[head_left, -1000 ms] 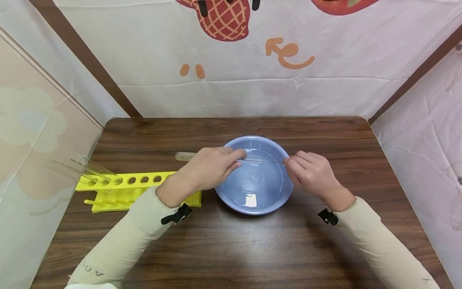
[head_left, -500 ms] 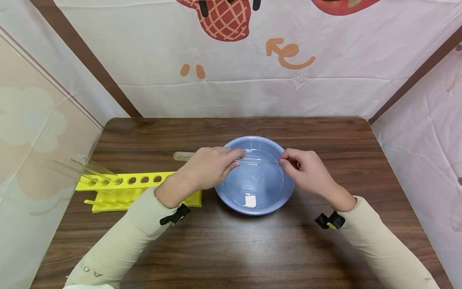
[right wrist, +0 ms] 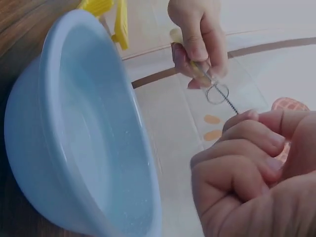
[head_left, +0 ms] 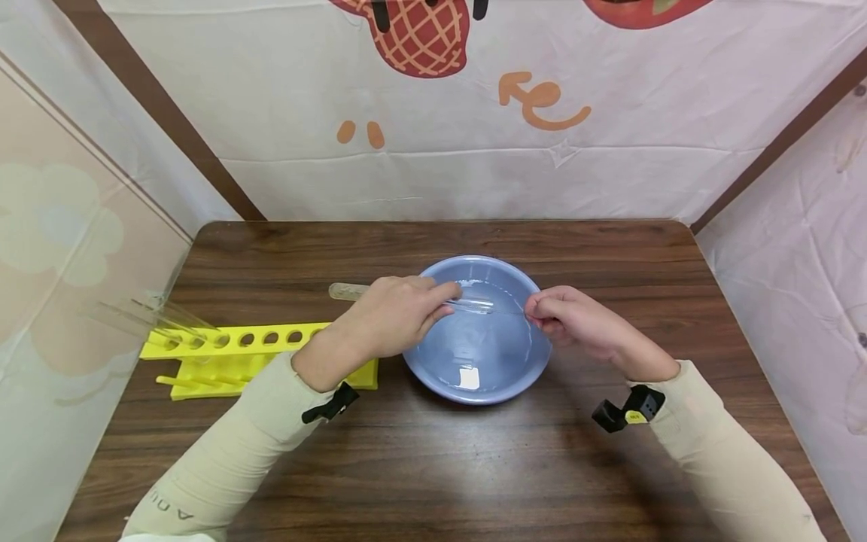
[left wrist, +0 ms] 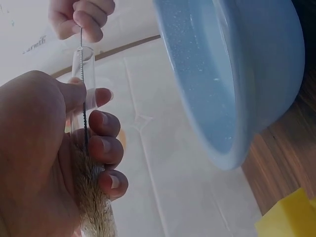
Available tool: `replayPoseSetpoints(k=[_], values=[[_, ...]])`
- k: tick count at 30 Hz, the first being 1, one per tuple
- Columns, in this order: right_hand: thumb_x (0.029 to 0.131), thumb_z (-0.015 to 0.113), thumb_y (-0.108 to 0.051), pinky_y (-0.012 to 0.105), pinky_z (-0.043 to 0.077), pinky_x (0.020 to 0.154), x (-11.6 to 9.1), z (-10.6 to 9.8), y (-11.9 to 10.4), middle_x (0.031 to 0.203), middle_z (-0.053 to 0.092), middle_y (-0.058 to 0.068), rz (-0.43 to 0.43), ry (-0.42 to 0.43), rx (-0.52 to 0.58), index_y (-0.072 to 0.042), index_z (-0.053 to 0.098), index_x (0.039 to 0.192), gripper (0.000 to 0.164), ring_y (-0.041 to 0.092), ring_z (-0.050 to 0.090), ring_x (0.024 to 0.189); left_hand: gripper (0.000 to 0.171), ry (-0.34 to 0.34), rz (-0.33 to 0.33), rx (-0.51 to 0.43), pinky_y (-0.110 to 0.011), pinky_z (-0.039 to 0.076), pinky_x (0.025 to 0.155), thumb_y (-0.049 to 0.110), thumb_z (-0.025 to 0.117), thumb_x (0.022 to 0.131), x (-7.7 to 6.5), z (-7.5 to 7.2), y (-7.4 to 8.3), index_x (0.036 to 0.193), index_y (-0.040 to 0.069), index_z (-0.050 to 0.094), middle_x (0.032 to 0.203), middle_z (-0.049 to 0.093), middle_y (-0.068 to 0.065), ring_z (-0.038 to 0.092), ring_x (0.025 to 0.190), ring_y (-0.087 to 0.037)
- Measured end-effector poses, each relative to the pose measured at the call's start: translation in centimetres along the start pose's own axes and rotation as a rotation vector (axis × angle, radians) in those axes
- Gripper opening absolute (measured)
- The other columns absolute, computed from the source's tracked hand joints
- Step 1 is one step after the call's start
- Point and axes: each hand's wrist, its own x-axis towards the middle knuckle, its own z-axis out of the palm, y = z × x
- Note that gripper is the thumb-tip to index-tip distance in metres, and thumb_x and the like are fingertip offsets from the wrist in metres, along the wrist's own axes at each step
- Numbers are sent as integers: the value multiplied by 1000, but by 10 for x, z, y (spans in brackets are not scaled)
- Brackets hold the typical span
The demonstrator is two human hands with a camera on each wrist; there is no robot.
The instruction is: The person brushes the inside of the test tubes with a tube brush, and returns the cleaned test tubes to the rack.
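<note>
My left hand [head_left: 396,312] grips a clear glass test tube [left wrist: 89,64], fingers and thumb curled round it. Inside the tube sits a test tube brush [left wrist: 89,197] with pale bristles; its twisted wire stem comes out of the tube's open mouth. My right hand [head_left: 576,324] pinches the end of that wire [right wrist: 228,102] between thumb and curled fingers. Both hands are over a blue basin [head_left: 474,395] holding water. The tube's closed end [head_left: 345,292] shows to the left of my left hand in the head view.
Left of the basin stands a yellow test tube rack [head_left: 260,339], partly behind my left forearm. Several clear tubes [head_left: 179,316] lean in its left holes. All stands on a dark wooden table [head_left: 474,467] with printed cloth walls [head_left: 440,181] around it.
My right hand has turned at the wrist, rolling its fingers on the brush wire, and shifted slightly. The left hand and the tube stay almost where they were.
</note>
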Motion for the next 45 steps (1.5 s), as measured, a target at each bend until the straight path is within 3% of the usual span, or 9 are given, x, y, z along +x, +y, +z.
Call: replayPoseSetpoints(k=[5,9,15,21,28,33,40,45], values=[[93,44,-1,24,24,53,0,-4,3,65,39,-5,-75,59,-7,-12,59,76,26,8,29,56,23,13,13,3,-36,55,63,30,55,106,2,-2,-1,124,17,62,89,68,0,67,80,-17],[94,43,2,27,26,54,-1,-6,5,68,41,-4,-150,72,-49,-8,58,78,25,9,31,58,23,20,21,-2,-38,56,63,30,55,106,2,-3,-1,123,16,62,91,69,0,68,83,-19],[93,45,6,26,33,56,-3,-9,5,67,43,-2,-222,114,-268,0,58,80,19,11,38,62,23,10,11,-20,-38,56,64,29,54,107,3,-4,-2,124,16,62,95,71,0,69,85,-19],[94,51,8,24,35,55,-7,-14,7,71,49,-4,-338,169,-538,-11,63,83,25,9,42,61,23,3,-5,-39,-39,57,66,30,56,106,1,-5,-4,123,16,62,100,73,1,70,88,-19],[87,57,9,19,34,52,-7,-23,21,67,45,-13,-624,232,-822,-19,63,84,29,3,41,58,20,8,-26,-50,-41,56,66,31,57,106,-6,-4,-8,118,16,61,98,71,2,68,86,-19],[83,56,0,19,35,52,-7,-27,25,68,46,-10,-826,351,-1073,-17,61,79,18,4,42,61,20,-2,-43,-56,-41,57,72,30,57,106,-9,-5,-11,120,17,61,102,72,2,69,91,-19],[88,45,-9,24,35,47,-12,-34,26,67,47,-7,-972,461,-1277,-14,58,75,19,7,41,60,22,-9,-59,-49,-40,57,75,31,56,106,-10,-6,-12,123,18,61,102,72,2,69,92,-18],[91,43,-8,25,36,46,-15,-40,28,66,49,-5,-1082,513,-1353,-11,58,76,22,10,41,58,23,-7,-64,-36,-41,57,74,31,56,106,-11,-8,-13,123,17,62,99,71,2,69,90,-18]])
